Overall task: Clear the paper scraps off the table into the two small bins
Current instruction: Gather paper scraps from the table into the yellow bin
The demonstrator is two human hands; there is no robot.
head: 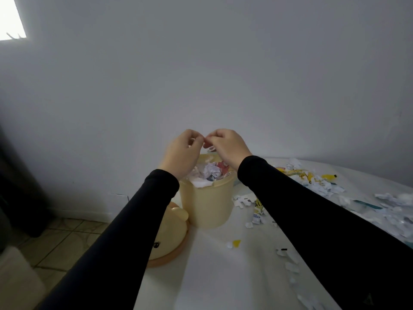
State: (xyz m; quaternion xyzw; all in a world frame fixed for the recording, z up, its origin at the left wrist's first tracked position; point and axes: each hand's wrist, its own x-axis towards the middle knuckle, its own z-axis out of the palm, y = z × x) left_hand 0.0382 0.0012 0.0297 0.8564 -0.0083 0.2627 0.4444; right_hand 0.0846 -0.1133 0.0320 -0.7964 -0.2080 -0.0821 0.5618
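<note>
A cream bin (pixel 206 205) stands on the white table (pixel 223 276) near its left edge, heaped to the rim with crumpled paper scraps (pixel 211 171). Both hands hover just above its opening, fingertips touching each other. My left hand (pixel 182 153) has its fingers curled in; whether anything is in them is hidden. My right hand (pixel 228 146) pinches a small white scrap (pixel 211 149) that hangs under its fingers. Loose white, yellow and blue scraps (pixel 312 179) lie piled on the right of the table, with smaller bits (pixel 257 212) close to the bin.
A cream domed piece with an orange rim (pixel 166 240) lies at the table's left edge beside the bin. A few small scraps (pixel 234 243) dot the middle of the table. The wall rises behind, and tiled floor (pixel 62 238) lies below left.
</note>
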